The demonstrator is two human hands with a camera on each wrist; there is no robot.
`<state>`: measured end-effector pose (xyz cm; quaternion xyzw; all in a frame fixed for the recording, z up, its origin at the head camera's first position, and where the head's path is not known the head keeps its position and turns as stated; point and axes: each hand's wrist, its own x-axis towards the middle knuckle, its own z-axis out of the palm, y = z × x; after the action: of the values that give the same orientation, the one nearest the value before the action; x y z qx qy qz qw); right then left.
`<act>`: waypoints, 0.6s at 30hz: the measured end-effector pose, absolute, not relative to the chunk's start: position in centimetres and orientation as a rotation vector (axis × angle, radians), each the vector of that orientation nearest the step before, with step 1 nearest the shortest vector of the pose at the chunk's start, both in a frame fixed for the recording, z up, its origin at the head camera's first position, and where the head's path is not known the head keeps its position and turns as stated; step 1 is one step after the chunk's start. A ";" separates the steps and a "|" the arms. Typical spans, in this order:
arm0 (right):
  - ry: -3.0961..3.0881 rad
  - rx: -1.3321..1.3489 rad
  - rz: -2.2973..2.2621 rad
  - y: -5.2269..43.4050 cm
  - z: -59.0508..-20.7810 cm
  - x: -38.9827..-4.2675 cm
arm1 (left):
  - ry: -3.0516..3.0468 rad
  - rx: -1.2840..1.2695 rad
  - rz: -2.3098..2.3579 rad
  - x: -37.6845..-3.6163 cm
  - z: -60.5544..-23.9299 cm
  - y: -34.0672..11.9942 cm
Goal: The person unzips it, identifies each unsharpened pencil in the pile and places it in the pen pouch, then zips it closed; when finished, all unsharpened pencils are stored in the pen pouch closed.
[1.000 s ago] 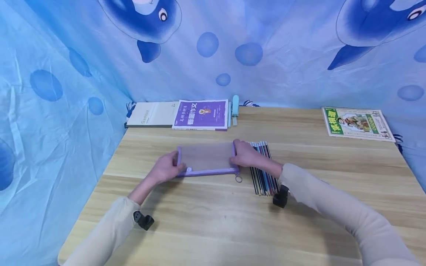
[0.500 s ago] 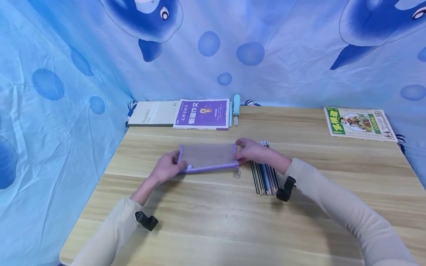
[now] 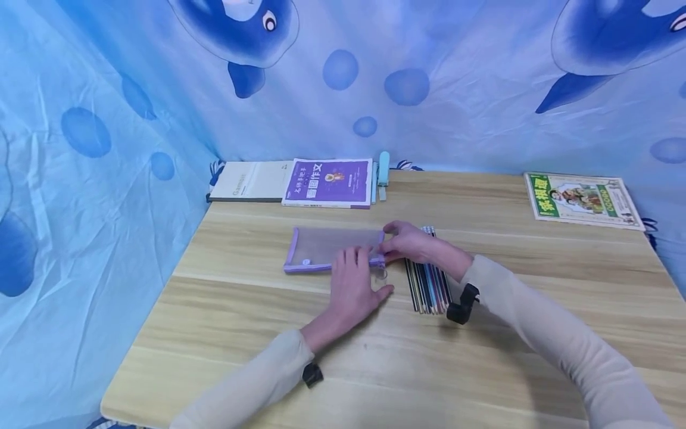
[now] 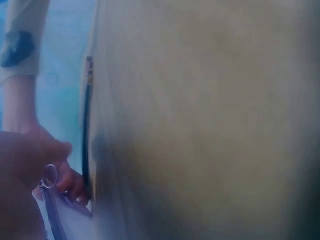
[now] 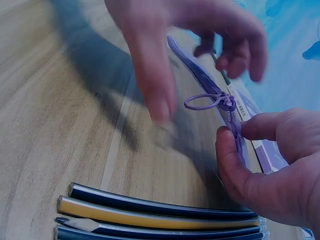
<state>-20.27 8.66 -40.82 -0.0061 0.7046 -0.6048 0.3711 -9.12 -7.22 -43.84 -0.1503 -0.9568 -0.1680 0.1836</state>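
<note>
Head view, grey notebook (image 3: 250, 181) reading "Gambit", purple book (image 3: 329, 183), hands at pouch (image 3: 327, 248)

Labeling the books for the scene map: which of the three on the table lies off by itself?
The green-covered book at the far right corner. The purple book and the white notebook lie side by side at the far left.

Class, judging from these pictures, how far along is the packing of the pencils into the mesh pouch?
Done: nothing is packed; the mesh pouch lies flat, apparently empty. In hand: the right hand pinches its zipper end while the left hand reaches for the ring pull. Left: likely unzipping it and loading the pencils lying beside it.
</note>
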 end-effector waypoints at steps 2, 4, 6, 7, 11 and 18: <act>1.806 -0.013 -1.549 8.6 -40.8 -20.3 | -2.712 -0.429 -0.434 -9.6 -43.9 -6.9; 1.806 -0.010 -1.541 8.6 -40.8 -20.3 | -2.709 -0.456 -0.440 -9.8 -43.9 -6.9; 1.809 -0.013 -1.534 8.7 -41.0 -20.3 | -2.687 -0.496 -0.490 -9.8 -43.8 -7.0; 1.809 -0.010 -1.532 8.7 -41.0 -20.4 | -2.670 -0.515 -0.519 -9.8 -43.8 -7.0; 1.824 -0.013 -1.522 8.7 -41.1 -20.5 | -2.586 -0.566 -0.640 -9.6 -43.8 -7.1; 1.849 -0.013 -1.514 8.6 -41.1 -20.2 | -2.440 -0.569 -0.823 -9.2 -44.0 -6.6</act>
<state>-20.25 8.63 -41.12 -0.0049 0.7198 -0.5893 0.3670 -9.23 -6.64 -44.03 -0.2089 -0.8960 -0.3023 0.2494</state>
